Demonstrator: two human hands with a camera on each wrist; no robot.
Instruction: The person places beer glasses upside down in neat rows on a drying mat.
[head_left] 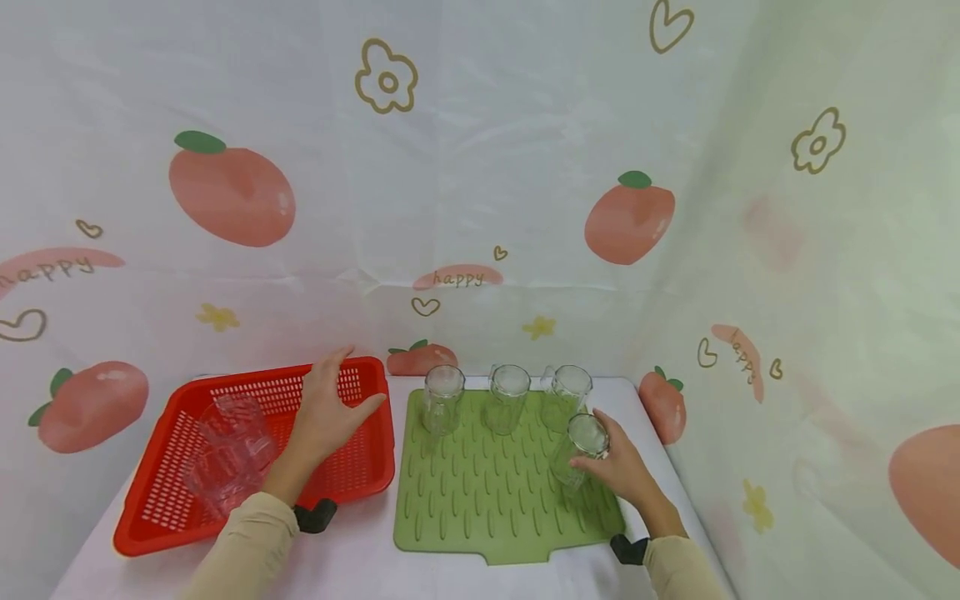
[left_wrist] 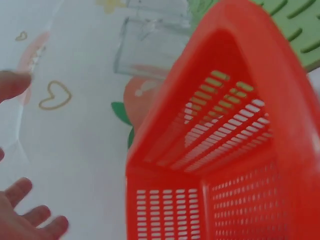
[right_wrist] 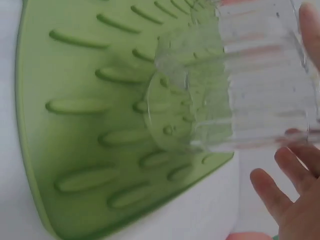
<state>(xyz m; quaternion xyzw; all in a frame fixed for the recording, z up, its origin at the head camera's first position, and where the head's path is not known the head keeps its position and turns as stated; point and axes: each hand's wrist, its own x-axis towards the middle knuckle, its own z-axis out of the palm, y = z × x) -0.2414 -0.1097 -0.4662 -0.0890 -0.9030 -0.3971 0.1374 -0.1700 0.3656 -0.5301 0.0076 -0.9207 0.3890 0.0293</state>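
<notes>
My right hand point(head_left: 624, 468) holds a clear glass mug point(head_left: 567, 468) near its top end, thumb on one side and fingers on the other. In the right wrist view the lower end of this glass mug point(right_wrist: 260, 95) is right at the ridged green mat point(right_wrist: 75, 135). My left hand point(head_left: 327, 414) hovers over the red basket point(head_left: 390, 433), fingers spread and holding nothing. In the left wrist view its fingers point(left_wrist: 35, 216) are beside the basket's rim. Clear glass mugs point(head_left: 225, 454) lie in the basket's left part.
Along the mat's back edge stand three more clear glasses: a left one point(head_left: 444, 404), a middle one point(head_left: 507, 402) and a right one point(head_left: 566, 400). The mat point(head_left: 480, 500) lies to the right of the basket on a white table. Patterned sheets hang behind and at the right.
</notes>
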